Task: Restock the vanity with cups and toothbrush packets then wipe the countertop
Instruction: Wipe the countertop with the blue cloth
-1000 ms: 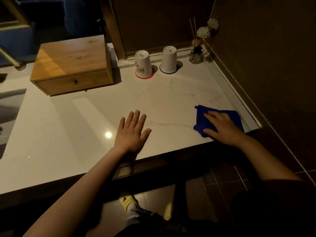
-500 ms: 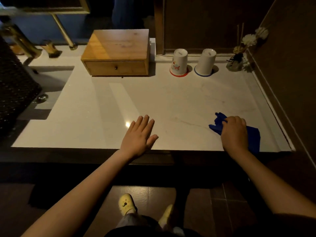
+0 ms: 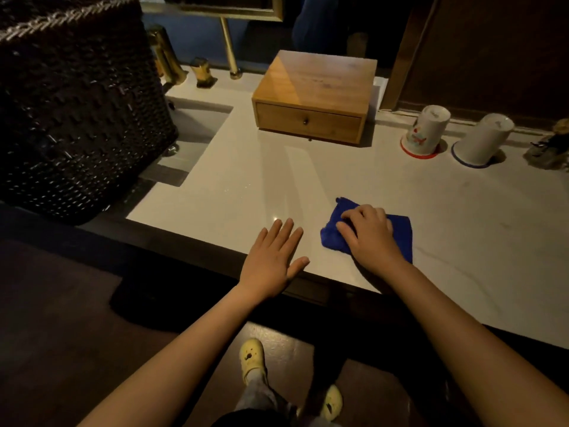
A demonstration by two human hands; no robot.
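A blue cloth point(image 3: 400, 234) lies on the white marble countertop point(image 3: 446, 217) near its front edge. My right hand point(image 3: 368, 235) presses down on the cloth with fingers curled over it. Just left of it, my left hand point(image 3: 272, 260) rests flat on the counter's front edge with fingers spread and holds nothing. Two white cups stand upside down at the back right: one with a red rim point(image 3: 423, 132) and one with a blue rim point(image 3: 482, 140). I see no toothbrush packets.
A wooden drawer box point(image 3: 314, 97) sits at the back centre. A dark woven basket point(image 3: 77, 106) stands at the left over the sink point(image 3: 197, 121), with brass tap fittings point(image 3: 166, 57) behind it. A small flower ornament point(image 3: 551, 146) sits at the far right.
My right hand has slid the blue cloth leftward along the front of the counter, close to my left hand. My view has swung left, bringing the basket and sink into sight.
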